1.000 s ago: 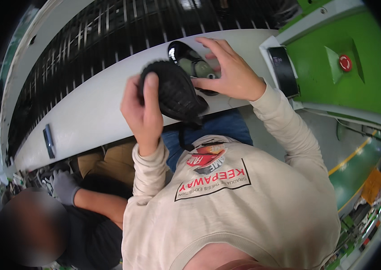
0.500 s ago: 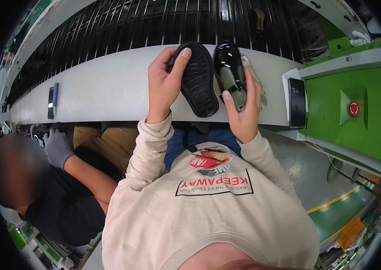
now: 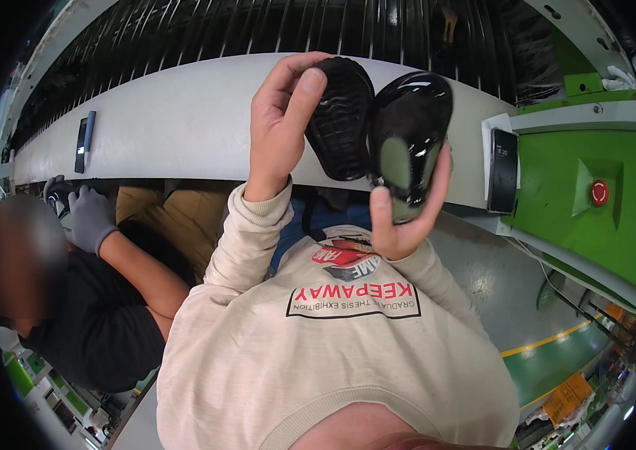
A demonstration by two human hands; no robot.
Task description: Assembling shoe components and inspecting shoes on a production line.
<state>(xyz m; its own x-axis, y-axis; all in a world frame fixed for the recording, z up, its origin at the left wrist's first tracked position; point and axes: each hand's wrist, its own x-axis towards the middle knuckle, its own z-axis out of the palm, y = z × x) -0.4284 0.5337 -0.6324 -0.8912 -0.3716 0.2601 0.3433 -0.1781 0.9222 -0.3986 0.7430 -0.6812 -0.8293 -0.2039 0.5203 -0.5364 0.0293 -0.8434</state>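
Observation:
My left hand grips a black ridged shoe sole by its upper left edge, thumb on the near face and fingers mostly behind it. Beside it, a glossy black shoe upper stretched over a green shoe last tilts up in my right hand. The thumb presses near the last's heel end and the fingers wrap its right side, partly hidden. Sole and upper stand side by side above the pale work surface, close together; I cannot tell whether they touch.
Dark metal rollers run behind the pale surface. A phone lies on the right, another phone far left. A green machine panel carries a red stop button. On the left sits a co-worker with a grey-gloved hand.
My right hand has tilted the upper on its last, toe raised toward me, so it looks larger. The sole has shifted slightly up and tilted. The head view has moved a little.

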